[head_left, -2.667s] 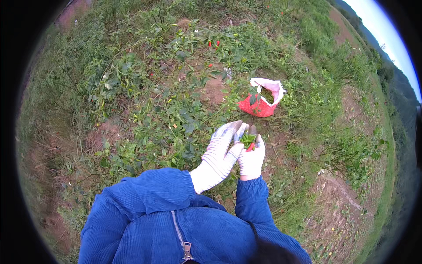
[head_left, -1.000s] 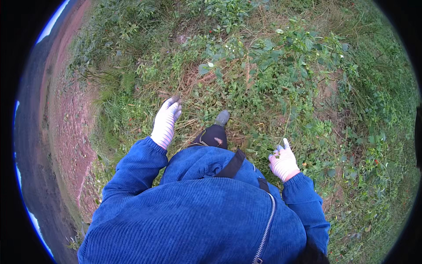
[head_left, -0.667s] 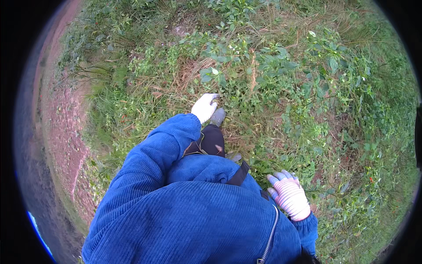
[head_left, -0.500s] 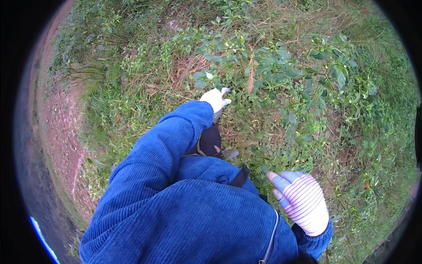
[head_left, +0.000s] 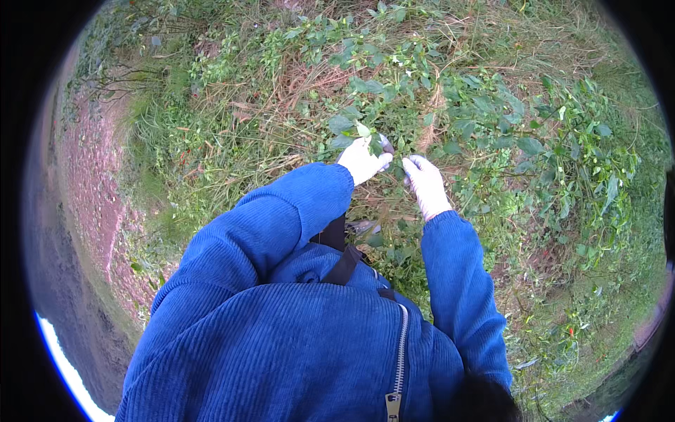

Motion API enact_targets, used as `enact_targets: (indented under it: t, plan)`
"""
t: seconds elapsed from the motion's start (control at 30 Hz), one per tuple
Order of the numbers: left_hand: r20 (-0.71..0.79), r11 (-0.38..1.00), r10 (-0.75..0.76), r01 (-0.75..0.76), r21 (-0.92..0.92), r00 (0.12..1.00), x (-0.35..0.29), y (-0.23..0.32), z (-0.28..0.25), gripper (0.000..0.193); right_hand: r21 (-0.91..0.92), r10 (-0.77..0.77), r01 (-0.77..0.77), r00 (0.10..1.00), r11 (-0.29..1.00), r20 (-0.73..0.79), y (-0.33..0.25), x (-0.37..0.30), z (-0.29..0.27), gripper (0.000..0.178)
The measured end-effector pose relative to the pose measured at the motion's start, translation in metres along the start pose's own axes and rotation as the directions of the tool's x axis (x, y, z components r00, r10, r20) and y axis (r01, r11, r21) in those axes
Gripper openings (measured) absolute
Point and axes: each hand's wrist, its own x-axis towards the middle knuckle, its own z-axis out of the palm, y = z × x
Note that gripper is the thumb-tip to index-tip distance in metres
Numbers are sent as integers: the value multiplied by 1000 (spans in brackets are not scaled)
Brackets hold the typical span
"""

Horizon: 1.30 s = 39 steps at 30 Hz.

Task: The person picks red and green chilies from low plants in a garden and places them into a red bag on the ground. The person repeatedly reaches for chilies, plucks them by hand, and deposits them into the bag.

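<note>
Both of my hands wear pale gloves and meet over low green plants. My left hand (head_left: 362, 162) is closed round a leafy plant stem, whose leaves (head_left: 376, 145) stick up between the thumb and fingers. Just to its right is my right hand (head_left: 426, 186), with fingertips drawn together in a pinch close to the same stem. Whatever it pinches is too small to make out. Broad dark leaves (head_left: 341, 125) of the plant spread beyond my left hand.
Bushy plants (head_left: 555, 141) with small white flowers stand to the right. A red fruit (head_left: 571, 331) shows low at right. Dry grass (head_left: 302, 91) lies ahead, and a strip of reddish bare soil (head_left: 95, 183) runs along the left. My shoe (head_left: 365, 227) is below my hands.
My right hand has moved up and forward from beside my body to meet my left hand. My left hand has shifted slightly right and now grips the leafy stem.
</note>
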Motion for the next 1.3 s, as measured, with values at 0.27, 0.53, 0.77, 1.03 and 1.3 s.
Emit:
enact_targets:
  t: [0.27, 0.53, 0.77, 1.03, 1.3]
  plan:
    - [322, 420, -143, 352, -837, 936, 21, -2, -23, 24, -70, 65, -63, 998, 996, 19, 13, 39, -26, 24]
    - [-27, 753, 61, -64, -655, 998, -5, 41, -60, 25, 184, -21, 27, 999, 983, -32, -23, 1, -32, 17]
    - [183, 399, -170, 238, -886, 968, -62, 30, -68, 24, 670, 75, -136, 990, 729, 120, -66, -22, -57, 15]
    - [366, 679, -285, 456, -575, 886, -128, 32, -17, 25, 253, 27, -104, 957, 962, 290, -90, -93, -3, 11]
    - [282, 904, -239, 319, -284, 929, -143, 56, -25, 26, -130, -115, 144, 971, 981, 208, -83, -127, 36, 13]
